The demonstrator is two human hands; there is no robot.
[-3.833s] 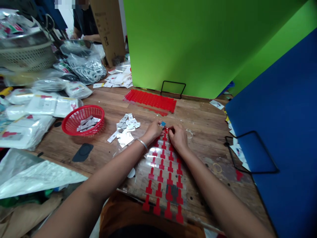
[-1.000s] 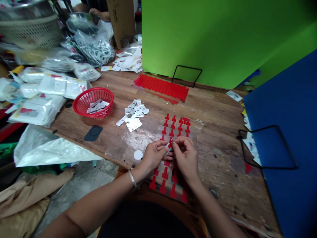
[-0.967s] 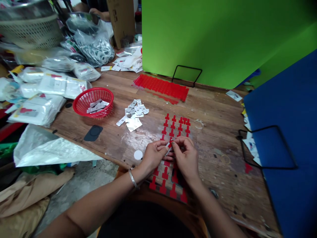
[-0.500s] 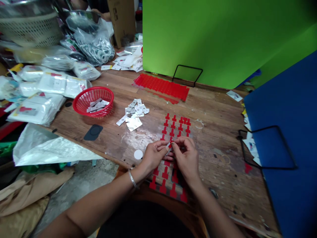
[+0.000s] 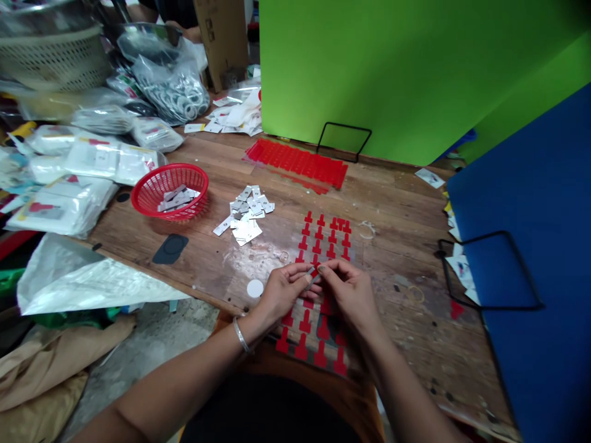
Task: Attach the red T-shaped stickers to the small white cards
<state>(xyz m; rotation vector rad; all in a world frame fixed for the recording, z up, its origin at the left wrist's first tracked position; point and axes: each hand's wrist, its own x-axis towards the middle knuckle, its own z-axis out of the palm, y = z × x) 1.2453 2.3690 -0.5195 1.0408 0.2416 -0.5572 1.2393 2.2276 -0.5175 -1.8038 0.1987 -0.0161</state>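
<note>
Both hands meet over a clear sheet of red T-shaped stickers [image 5: 320, 347] lying on the table in front of me. My left hand [image 5: 289, 289] is closed, pinching a small silvery-grey strip [image 5: 313, 276] between thumb and fingers. My right hand [image 5: 348, 289] is also closed, its thumb and index fingertip pressed together at the strip's upper end. A bit of red shows there, probably a sticker, though the fingers partly cover it. Left of the sheet lies a loose pile of small grey-white strips [image 5: 252, 206]. A red plastic basket [image 5: 138, 192] holds more such strips.
Further red sticker sheets [image 5: 295, 163] lie by the green panel [image 5: 351, 67]. Black wire handles [image 5: 344, 125] jut from the green and blue panels. Bagged goods [image 5: 92, 157] crowd the left. A white disc [image 5: 255, 288] lies near the wooden table's front edge.
The strip has turned slightly between my fingers and shows its face less. Both hands stay together over the sticker sheet. The whole view has shifted a little.
</note>
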